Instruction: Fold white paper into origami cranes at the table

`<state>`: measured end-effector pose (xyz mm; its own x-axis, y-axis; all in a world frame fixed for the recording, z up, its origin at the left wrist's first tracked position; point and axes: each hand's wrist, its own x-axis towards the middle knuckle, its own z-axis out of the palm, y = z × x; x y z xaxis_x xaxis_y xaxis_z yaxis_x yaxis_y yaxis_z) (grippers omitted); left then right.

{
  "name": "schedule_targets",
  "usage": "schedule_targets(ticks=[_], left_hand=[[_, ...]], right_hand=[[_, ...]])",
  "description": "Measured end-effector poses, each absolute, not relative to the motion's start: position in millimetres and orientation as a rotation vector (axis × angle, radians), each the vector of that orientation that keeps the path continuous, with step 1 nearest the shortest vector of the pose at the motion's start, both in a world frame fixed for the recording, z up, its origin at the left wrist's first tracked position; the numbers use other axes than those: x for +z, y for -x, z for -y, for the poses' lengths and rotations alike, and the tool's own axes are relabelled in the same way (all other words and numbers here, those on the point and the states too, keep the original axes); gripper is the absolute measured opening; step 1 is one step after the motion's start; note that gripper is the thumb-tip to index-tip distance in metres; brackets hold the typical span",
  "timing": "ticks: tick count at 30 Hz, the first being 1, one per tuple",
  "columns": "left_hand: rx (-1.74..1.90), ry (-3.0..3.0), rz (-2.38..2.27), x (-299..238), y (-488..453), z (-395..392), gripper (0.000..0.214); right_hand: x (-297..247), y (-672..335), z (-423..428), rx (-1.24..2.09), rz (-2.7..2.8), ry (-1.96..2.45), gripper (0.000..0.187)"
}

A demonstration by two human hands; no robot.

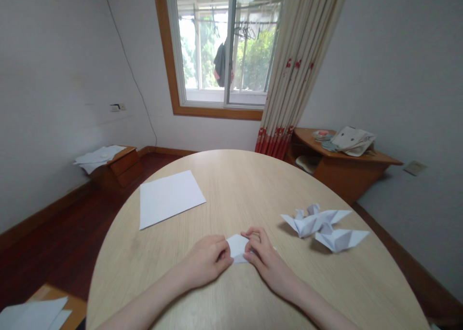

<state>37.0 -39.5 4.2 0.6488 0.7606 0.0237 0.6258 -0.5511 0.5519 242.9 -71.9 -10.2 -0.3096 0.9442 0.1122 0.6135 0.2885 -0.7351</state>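
Both my hands are at the near side of a round pale wood table [231, 185]. Between them lies a small piece of folded white paper [237, 247], flat on the tabletop. My left hand [206, 261] pinches its left end with curled fingers. My right hand [264, 262] presses and grips its right part, covering some of it. To the right are folded white origami paper figures [314, 223] with pointed tips. A flat white paper sheet [170, 199] lies further left, out of reach of my fingers.
Beyond the table's far edge, a low wooden cabinet [119, 166] holds papers at the left. A wooden corner shelf [343, 163] holds a cloth bag and small items at the right. More white paper [32, 314] lies at the bottom left, on a wooden surface.
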Motion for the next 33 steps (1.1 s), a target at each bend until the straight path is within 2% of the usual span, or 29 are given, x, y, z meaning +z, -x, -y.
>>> schedule_targets(ticks=[3,7,14,19,33], left_hand=[[0.334,-2.384,-1.199,2.8,-45.1,43.4,0.023],[0.322,-2.408,-1.271,-0.1,-51.2,45.5,0.023],[0.382,-2.316,-1.289,-6.4,-51.4,42.5,0.014],[0.421,-2.347,-1.320,-10.0,-51.7,36.6,0.015],[0.455,-2.332,-1.353,-9.6,-48.6,28.4,0.022]], right_hand=[[-15.5,-240.7,71.9,0.728,2.041,1.380,0.012],[-23.5,-240.2,70.9,0.597,2.084,1.396,0.014],[-26.6,-240.9,67.3,0.402,2.233,1.428,0.034],[-29.7,-238.0,62.0,0.290,2.320,1.461,0.045],[-15.6,-243.5,63.5,0.324,2.468,1.513,0.045]])
